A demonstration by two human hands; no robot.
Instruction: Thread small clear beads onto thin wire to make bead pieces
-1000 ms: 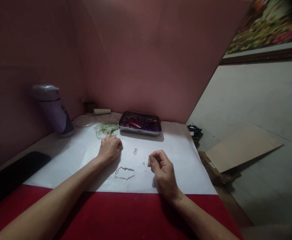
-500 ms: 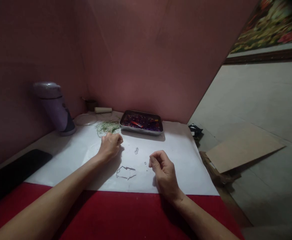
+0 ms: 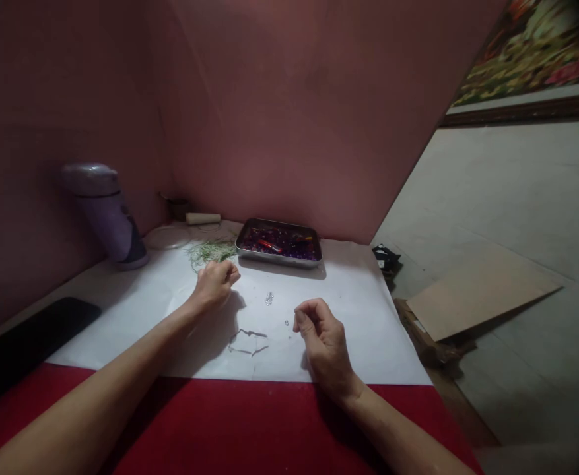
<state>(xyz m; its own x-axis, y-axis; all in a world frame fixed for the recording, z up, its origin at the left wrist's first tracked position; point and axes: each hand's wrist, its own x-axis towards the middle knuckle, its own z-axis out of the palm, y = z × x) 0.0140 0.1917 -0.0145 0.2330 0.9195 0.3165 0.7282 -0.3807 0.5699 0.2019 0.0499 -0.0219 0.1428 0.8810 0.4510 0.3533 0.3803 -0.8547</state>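
Over the white paper (image 3: pixel 358 297), my left hand (image 3: pixel 214 282) is closed in a pinch, just in front of a tangle of green thin strands (image 3: pixel 212 252). Whatever its fingertips hold is too small to make out. My right hand (image 3: pixel 323 336) is also pinched, thumb against forefinger, with its content hidden. Beside its fingertips lies one tiny silvery piece (image 3: pixel 286 322). A small cluster of silvery bead-like pieces (image 3: pixel 269 299) rests between the hands. Nearer to me, thin greyish strips (image 3: pixel 247 342) form a rough, broken ring.
A metal tray (image 3: pixel 279 260) of dark purple bits with a red item stands at the back. To the left are a purple flask (image 3: pixel 113 224) and a black flat object (image 3: pixel 36 340). A pale roll (image 3: pixel 203 218) lies by the wall; cardboard (image 3: pixel 482 290) is on the right.
My left hand has turned slightly and shifted a little left. My right hand stays pinched in nearly the same place. The view has moved slightly; the pieces on the paper look unchanged.
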